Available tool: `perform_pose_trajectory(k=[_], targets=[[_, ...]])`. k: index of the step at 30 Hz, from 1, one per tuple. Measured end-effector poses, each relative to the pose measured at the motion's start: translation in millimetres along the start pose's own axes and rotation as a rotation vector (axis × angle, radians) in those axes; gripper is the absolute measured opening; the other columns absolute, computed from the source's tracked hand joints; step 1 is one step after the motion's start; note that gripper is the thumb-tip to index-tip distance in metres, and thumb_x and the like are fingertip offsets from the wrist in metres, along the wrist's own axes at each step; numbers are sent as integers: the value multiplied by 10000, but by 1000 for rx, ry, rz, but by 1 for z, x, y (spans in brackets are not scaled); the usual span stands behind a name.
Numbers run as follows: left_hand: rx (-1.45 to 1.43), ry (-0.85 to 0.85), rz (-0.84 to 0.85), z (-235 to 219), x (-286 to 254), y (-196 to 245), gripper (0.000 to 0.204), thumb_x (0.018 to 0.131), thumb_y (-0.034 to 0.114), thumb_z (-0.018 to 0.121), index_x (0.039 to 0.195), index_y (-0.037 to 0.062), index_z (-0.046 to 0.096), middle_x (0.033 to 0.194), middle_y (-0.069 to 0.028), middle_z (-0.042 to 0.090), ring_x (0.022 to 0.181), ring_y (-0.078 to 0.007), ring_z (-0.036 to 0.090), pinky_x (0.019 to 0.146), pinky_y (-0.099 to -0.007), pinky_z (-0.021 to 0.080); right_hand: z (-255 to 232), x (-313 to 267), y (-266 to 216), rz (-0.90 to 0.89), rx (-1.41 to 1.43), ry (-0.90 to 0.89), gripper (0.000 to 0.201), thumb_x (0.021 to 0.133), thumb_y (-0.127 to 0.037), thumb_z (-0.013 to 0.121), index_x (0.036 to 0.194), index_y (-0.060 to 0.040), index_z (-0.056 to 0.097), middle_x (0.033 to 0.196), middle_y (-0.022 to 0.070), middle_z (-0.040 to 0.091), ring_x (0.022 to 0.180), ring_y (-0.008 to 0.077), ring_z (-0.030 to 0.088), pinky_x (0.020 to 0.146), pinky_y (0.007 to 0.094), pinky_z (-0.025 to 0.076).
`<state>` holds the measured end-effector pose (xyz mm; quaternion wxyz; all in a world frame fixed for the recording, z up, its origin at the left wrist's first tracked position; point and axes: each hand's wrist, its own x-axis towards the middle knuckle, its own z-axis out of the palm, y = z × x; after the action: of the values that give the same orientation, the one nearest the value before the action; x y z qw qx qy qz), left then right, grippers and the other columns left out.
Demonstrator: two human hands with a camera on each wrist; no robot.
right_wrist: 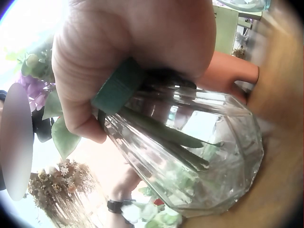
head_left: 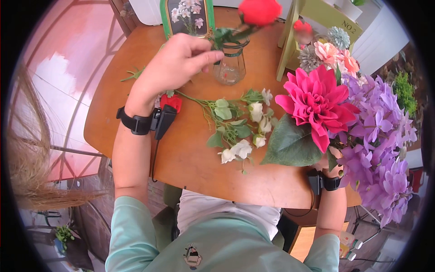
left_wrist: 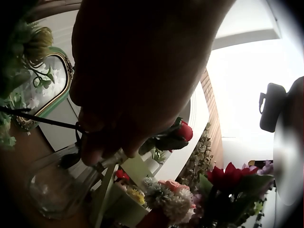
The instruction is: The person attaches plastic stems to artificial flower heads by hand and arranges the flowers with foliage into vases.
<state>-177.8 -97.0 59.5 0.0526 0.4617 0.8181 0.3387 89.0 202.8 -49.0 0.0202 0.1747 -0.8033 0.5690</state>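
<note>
In the head view my left hand pinches the dark stem of a red rose over the mouth of a glass vase. The left wrist view shows this hand dark, with the rose beyond it and the vase below. Mostly hidden by a pink flower and its leaf, my right hand is at the table's right side. Seen from the right wrist, the hand grips the green-banded neck of another glass vase with cut stems inside.
White-flowered sprigs and a red bloom lie on the wooden table. Behind stand a green picture frame and a green wooden stand. Purple flowers spread over the table's right edge.
</note>
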Motion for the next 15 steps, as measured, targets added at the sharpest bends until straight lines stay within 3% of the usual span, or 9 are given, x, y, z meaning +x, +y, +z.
perform_pose_trajectory(k=[2,4,6,7,11,15], targets=[[-318,132,-79,-8,-2,6,343,1030,281,710,881,-26,747,688,-4,682,576,-57,541,479,-242,375,0,-3,0,-6,-4,-2,486,869,-214,799,1311,-52,679,1224,122,720,1096,237,674,962,396,549],[-389,176,-3,-12,-5,13,366,1082,293,633,951,-32,739,759,-40,713,589,-62,573,456,-202,389,3,-2,-3,-8,-11,2,485,870,-215,798,1311,-53,680,1224,122,720,1096,237,675,962,396,549],[-750,185,100,-10,-3,17,391,1128,289,535,1039,-48,714,933,-118,736,623,-95,608,473,-208,446,7,12,-7,2,-24,14,484,870,-215,797,1311,-53,680,1224,122,720,1096,237,675,962,396,550],[-716,100,139,-13,-4,17,427,1155,284,457,1096,-69,689,1093,-186,711,684,-129,652,519,-224,530,5,3,-10,16,-34,25,484,871,-216,796,1311,-53,680,1225,122,720,1097,237,675,962,396,550],[-885,18,278,-10,-16,51,453,1160,283,439,1174,-107,668,1129,-213,705,781,-178,716,636,-263,621,-3,11,-13,81,-57,78,482,873,-217,794,1312,-53,680,1225,122,720,1098,238,675,963,397,550],[-877,22,343,8,-12,84,429,1154,253,463,1233,-118,663,1110,-232,730,859,-212,757,669,-280,634,-7,7,-7,112,-40,110,480,874,-218,791,1312,-54,680,1226,123,721,1098,238,676,963,397,550]])
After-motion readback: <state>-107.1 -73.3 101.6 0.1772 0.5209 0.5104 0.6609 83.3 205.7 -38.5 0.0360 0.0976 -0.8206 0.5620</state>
